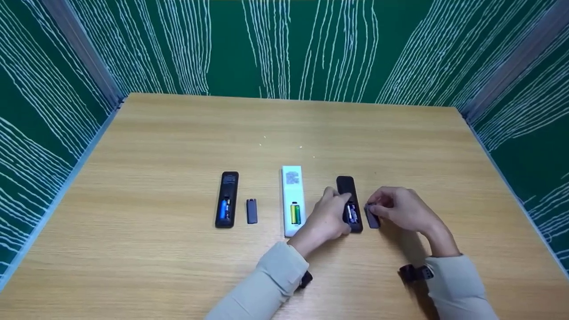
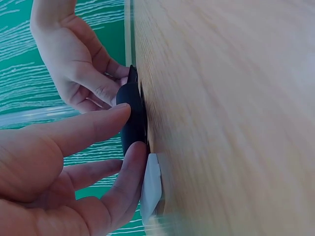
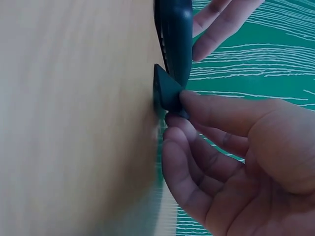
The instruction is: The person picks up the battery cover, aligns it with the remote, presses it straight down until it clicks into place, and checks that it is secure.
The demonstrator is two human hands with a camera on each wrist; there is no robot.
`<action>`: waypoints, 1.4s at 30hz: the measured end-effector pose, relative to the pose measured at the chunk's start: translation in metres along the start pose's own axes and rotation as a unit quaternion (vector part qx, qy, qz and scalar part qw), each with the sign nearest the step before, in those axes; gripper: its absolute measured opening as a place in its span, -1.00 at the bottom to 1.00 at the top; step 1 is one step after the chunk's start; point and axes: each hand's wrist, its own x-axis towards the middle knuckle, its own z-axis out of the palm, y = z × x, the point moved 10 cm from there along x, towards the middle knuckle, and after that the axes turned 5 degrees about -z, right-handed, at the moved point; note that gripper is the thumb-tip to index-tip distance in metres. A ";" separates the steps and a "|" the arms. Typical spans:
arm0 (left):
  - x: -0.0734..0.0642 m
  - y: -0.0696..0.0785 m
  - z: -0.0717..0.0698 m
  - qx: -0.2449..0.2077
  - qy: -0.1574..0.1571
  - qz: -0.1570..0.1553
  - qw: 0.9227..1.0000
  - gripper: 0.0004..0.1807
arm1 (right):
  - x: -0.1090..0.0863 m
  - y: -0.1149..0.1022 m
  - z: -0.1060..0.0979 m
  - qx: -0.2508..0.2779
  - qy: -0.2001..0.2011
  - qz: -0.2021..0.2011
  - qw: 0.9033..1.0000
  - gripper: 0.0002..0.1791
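Note:
On the table, the right-hand black remote control [image 1: 346, 184] lies face down, its battery bay open with batteries [image 1: 352, 214] inside. My left hand [image 1: 328, 217] grips this remote by its sides, thumb near the lower end. In the left wrist view, the thumb and fingers bracket the black remote [image 2: 132, 120]. Just to its right, my right hand [image 1: 403, 209] pinches a dark battery cover [image 1: 372, 218] between thumb and fingers. The right wrist view has this cover [image 3: 169, 91] tilted, with an edge at the tabletop.
A white remote [image 1: 292, 193] with its batteries exposed lies left of my left hand. Farther left are another black remote [image 1: 229, 191] with an open bay and its loose cover [image 1: 252, 211]. Small white crumbs dot the table [image 1: 178, 133] behind. Green, white-streaked walls surround it.

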 end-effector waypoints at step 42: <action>0.001 0.005 0.000 0.020 0.017 0.045 0.999 -0.13 | 0.022 -0.040 -0.017 0.086 -0.051 -0.068 0.993 -0.92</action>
